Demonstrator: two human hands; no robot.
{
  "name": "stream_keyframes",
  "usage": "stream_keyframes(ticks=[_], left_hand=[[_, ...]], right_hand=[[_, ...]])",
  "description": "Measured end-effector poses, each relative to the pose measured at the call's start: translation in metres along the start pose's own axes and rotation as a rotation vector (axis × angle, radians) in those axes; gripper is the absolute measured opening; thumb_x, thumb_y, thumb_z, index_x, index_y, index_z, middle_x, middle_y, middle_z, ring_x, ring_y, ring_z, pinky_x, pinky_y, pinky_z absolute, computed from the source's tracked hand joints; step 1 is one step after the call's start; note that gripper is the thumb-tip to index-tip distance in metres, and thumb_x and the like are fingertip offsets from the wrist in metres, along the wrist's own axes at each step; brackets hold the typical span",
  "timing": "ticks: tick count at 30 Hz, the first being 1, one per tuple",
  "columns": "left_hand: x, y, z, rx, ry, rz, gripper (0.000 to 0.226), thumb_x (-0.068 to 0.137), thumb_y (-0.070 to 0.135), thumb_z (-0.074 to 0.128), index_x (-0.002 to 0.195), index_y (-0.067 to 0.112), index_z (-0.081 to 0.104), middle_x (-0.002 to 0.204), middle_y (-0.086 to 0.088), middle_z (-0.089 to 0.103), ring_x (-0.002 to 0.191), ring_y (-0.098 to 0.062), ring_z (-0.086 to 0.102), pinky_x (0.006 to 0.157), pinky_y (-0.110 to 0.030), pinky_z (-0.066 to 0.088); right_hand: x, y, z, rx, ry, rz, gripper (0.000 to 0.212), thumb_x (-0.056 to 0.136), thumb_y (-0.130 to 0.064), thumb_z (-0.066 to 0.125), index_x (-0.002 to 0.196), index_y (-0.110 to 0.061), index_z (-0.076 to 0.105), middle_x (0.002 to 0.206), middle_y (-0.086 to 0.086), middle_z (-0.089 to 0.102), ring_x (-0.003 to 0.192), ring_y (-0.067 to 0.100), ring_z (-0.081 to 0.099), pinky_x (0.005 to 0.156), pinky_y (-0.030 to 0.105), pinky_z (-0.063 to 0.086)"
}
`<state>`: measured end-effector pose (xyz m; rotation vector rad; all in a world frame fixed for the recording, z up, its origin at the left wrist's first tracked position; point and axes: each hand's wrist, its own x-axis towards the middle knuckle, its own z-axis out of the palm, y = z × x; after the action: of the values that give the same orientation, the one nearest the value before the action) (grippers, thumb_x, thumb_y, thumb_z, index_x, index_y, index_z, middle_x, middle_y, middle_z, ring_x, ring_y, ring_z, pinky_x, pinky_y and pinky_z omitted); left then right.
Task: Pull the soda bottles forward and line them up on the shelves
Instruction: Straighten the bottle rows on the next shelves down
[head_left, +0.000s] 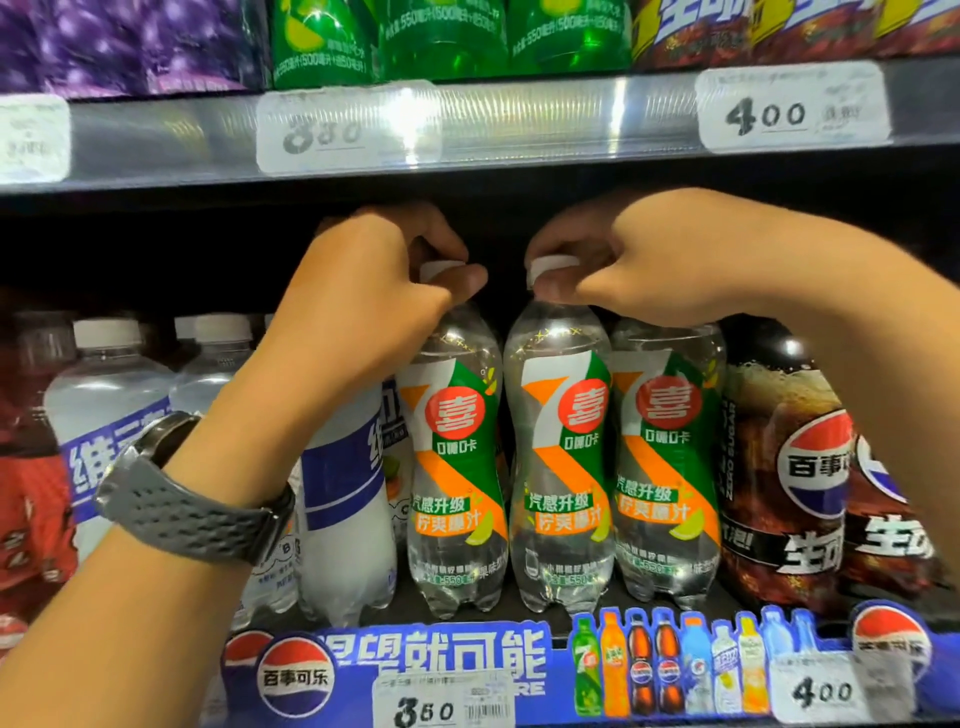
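Observation:
Three clear 7-Up bottles with orange-green labels stand upright near the front of the middle shelf. My left hand (363, 291), with a grey watch on the wrist, grips the white cap of the left 7-Up bottle (454, 467). My right hand (639, 260) grips the cap of the middle 7-Up bottle (563, 467). The third 7-Up bottle (667, 457) stands beside it on the right, its top hidden behind my right hand.
Cloudy white bottles with blue labels (343, 519) stand to the left, dark Pepsi bottles (800, 467) to the right. The shelf edge (415, 670) carries a blue Pepsi strip and price tags. Green bottles (441, 36) fill the upper shelf (519, 130), close above my hands.

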<state>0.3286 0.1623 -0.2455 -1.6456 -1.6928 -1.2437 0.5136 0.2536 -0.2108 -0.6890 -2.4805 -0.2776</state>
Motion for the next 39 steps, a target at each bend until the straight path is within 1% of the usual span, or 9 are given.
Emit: stream_keyframes(ticks=[4, 7, 11, 15, 22, 28, 32, 35, 39], left_hand=[[0.001, 0.0, 0.002, 0.025, -0.026, 0.008, 0.015, 0.085, 0.037, 0.067, 0.096, 0.027, 0.067, 0.087, 0.008, 0.07, 0.081, -0.007, 0.062, 0.068, -0.022, 0.047], [0.0, 0.0, 0.002, 0.017, -0.002, 0.007, 0.02, 0.083, 0.041, 0.069, 0.096, 0.027, 0.068, 0.086, 0.007, 0.07, 0.08, -0.008, 0.064, 0.069, -0.025, 0.049], [-0.001, -0.002, -0.006, 0.048, -0.04, 0.015, 0.026, 0.081, 0.048, 0.066, 0.102, 0.033, 0.068, 0.091, 0.015, 0.07, 0.083, -0.001, 0.063, 0.067, -0.015, 0.045], [-0.002, -0.004, -0.01, 0.045, -0.082, 0.025, 0.021, 0.083, 0.042, 0.067, 0.102, 0.034, 0.069, 0.085, 0.021, 0.068, 0.08, 0.007, 0.061, 0.065, -0.011, 0.041], [-0.003, -0.004, -0.009, 0.047, -0.085, 0.012, 0.02, 0.085, 0.041, 0.065, 0.103, 0.036, 0.068, 0.092, 0.017, 0.07, 0.084, 0.001, 0.062, 0.068, -0.014, 0.045], [-0.008, -0.008, -0.017, 0.101, 0.012, 0.03, 0.032, 0.09, 0.043, 0.056, 0.118, 0.031, 0.064, 0.099, 0.017, 0.067, 0.082, 0.005, 0.059, 0.066, -0.002, 0.037], [-0.015, -0.02, -0.035, 0.181, 0.144, 0.051, 0.027, 0.092, 0.03, 0.05, 0.11, 0.024, 0.069, 0.099, 0.0, 0.072, 0.09, -0.017, 0.063, 0.074, -0.031, 0.048], [-0.018, -0.036, -0.05, 0.249, 0.165, 0.056, 0.03, 0.092, 0.022, 0.051, 0.116, 0.026, 0.067, 0.11, 0.003, 0.071, 0.103, -0.019, 0.062, 0.08, -0.026, 0.042], [-0.021, -0.064, -0.073, 0.384, 0.122, 0.03, 0.035, 0.087, 0.02, 0.056, 0.121, 0.024, 0.064, 0.114, -0.003, 0.07, 0.11, -0.028, 0.06, 0.091, -0.041, 0.048]], right_hand=[[-0.002, -0.002, -0.001, -0.022, -0.004, -0.009, 0.03, 0.091, -0.052, 0.05, 0.117, -0.039, 0.057, 0.075, -0.021, 0.052, 0.069, -0.003, 0.046, 0.058, 0.014, 0.035], [-0.006, 0.0, -0.004, -0.024, 0.013, 0.037, 0.035, 0.088, -0.061, 0.045, 0.115, -0.041, 0.057, 0.086, -0.014, 0.063, 0.077, 0.008, 0.055, 0.065, 0.024, 0.043], [-0.014, 0.014, -0.01, -0.292, 0.092, 0.157, 0.051, 0.086, -0.068, 0.034, 0.104, -0.029, 0.061, 0.074, -0.001, 0.06, 0.068, 0.017, 0.054, 0.061, 0.028, 0.047], [-0.027, 0.027, -0.009, -0.354, 0.178, 0.156, 0.041, 0.082, -0.067, 0.049, 0.093, -0.03, 0.064, 0.077, -0.003, 0.06, 0.068, 0.019, 0.052, 0.06, 0.031, 0.047], [-0.032, 0.028, -0.01, -0.223, 0.179, 0.148, 0.028, 0.083, -0.055, 0.06, 0.102, -0.036, 0.067, 0.077, -0.008, 0.052, 0.074, 0.017, 0.044, 0.052, 0.02, 0.03], [-0.034, 0.013, 0.002, -0.39, 0.304, 0.136, 0.042, 0.089, -0.049, 0.051, 0.116, -0.018, 0.061, 0.093, 0.015, 0.064, 0.086, 0.037, 0.059, 0.067, 0.038, 0.048], [-0.028, -0.032, 0.017, -0.428, 0.466, -0.068, 0.029, 0.093, -0.034, 0.044, 0.103, -0.011, 0.059, 0.085, 0.014, 0.06, 0.077, 0.035, 0.053, 0.062, 0.036, 0.032], [-0.014, -0.068, 0.028, -0.328, 0.46, -0.166, 0.03, 0.097, -0.034, 0.038, 0.115, -0.018, 0.055, 0.096, 0.006, 0.061, 0.088, 0.031, 0.055, 0.068, 0.037, 0.037], [0.011, -0.099, 0.037, -0.16, 0.427, -0.275, 0.032, 0.097, -0.037, 0.04, 0.122, -0.022, 0.053, 0.1, 0.004, 0.062, 0.094, 0.029, 0.057, 0.072, 0.038, 0.045]])
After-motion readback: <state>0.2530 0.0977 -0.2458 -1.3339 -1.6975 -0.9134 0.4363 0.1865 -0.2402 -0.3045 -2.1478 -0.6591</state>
